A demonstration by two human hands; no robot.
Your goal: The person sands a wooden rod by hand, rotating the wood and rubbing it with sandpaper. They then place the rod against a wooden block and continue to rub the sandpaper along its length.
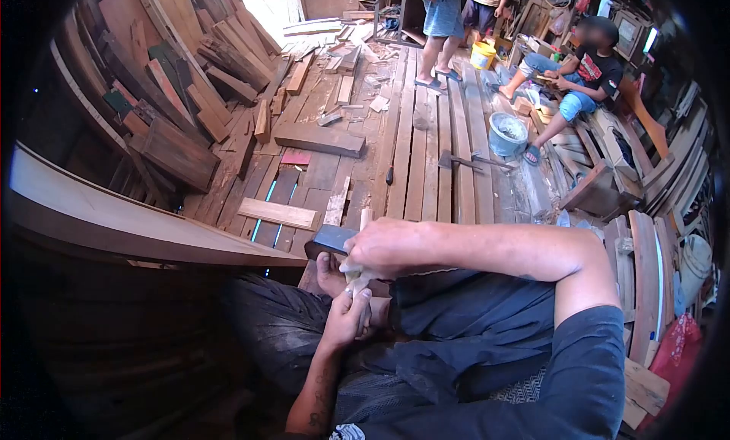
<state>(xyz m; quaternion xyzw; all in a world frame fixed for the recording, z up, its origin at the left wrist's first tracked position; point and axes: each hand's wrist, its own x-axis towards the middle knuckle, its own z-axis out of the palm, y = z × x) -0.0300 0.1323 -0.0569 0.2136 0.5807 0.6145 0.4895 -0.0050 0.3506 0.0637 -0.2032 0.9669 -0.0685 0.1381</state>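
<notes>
My right hand point(372, 247) is closed, its forearm reaching across in front of me. A dark, flat-faced tool head point(328, 240) sticks out to the left of that fist, and a pale wooden stub point(366, 216) rises above it. Just below, my left hand point(347, 316) has its thumb and fingers wrapped around a pale piece of wood point(356, 283). The upper end of this piece meets the underside of my right fist. Both hands are over my crossed legs, close to my bare foot point(329, 275).
On the slatted floor lie a thick plank point(319, 140), a short board point(279, 212), a hatchet point(458, 162) and a dark-handled tool point(389, 175). A grey bucket point(508, 134) stands near a seated person point(589, 71). Boards point(175, 158) lean at left; others stand behind.
</notes>
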